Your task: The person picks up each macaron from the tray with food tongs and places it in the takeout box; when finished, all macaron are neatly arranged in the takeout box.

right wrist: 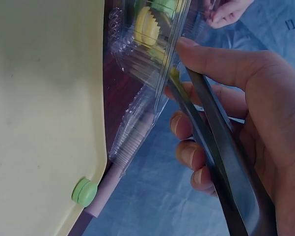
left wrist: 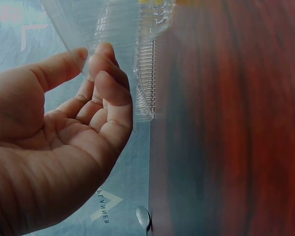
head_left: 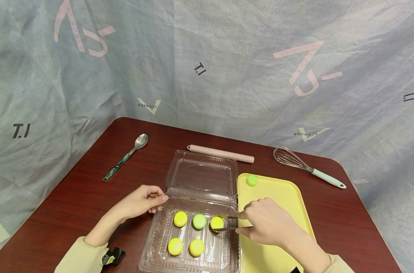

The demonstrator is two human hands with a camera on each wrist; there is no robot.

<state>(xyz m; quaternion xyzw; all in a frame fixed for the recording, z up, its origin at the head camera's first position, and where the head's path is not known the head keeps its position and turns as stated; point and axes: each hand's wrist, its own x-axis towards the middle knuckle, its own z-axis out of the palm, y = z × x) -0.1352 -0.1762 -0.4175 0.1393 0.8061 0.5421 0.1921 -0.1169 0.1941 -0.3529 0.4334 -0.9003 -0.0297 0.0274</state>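
A clear plastic clamshell box (head_left: 214, 261) lies with its lid (head_left: 201, 176) folded back. Several yellow macarons and one green macaron (head_left: 199, 221) sit inside in two rows. At the box's left side, near the hinge, my left hand (head_left: 143, 200) pinches the rim between thumb and fingers. My right hand (head_left: 266, 223) grips dark metal tongs (right wrist: 218, 147), which reach over the box's right wall. Their serrated tips are at the rightmost yellow macaron (head_left: 216, 223) of the far row; whether they still squeeze it, I cannot tell.
A yellow tray (head_left: 290, 201) adjoins the box on the right, with a green macaron (head_left: 251, 180) in its far left corner. Behind the lid lies a pink rolling pin (head_left: 220, 153). A whisk (head_left: 306, 167) is at the far right, a spoon (head_left: 126, 157) at the left.
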